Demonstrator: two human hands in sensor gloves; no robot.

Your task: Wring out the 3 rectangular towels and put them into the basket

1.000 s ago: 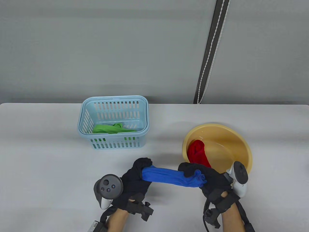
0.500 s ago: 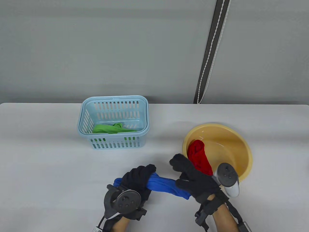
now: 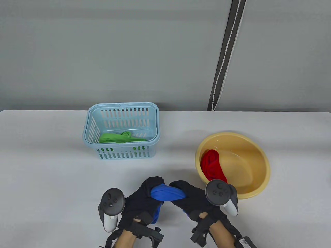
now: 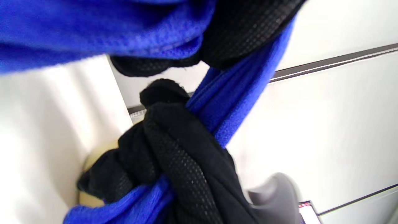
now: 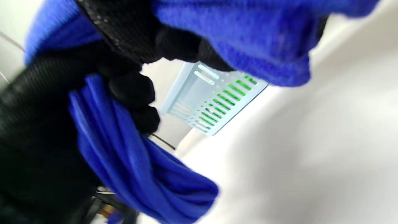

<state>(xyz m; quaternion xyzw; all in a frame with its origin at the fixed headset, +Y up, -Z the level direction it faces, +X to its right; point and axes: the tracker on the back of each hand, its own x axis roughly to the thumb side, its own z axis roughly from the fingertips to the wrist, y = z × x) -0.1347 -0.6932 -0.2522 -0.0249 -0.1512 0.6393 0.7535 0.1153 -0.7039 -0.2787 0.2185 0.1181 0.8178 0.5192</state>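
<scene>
Blue towel point(image 3: 166, 193) bunched between both hands, above the surface.
Left hand point(image 3: 141, 200) and right hand point(image 3: 192, 200) each grip an end; twist them in opposite directions, firmly, before moving to the basket point(image 3: 121, 107) ahead-left.

I work in what looks like a plain test room or lab rather than a home. A bare pale grey table point(image 3: 46, 168) fills the lower half of the frame, a blank grey wall point(image 3: 103, 51) rises behind it, and a dark strap with a white cord point(image 3: 225, 55) hangs at upper right.
</scene>
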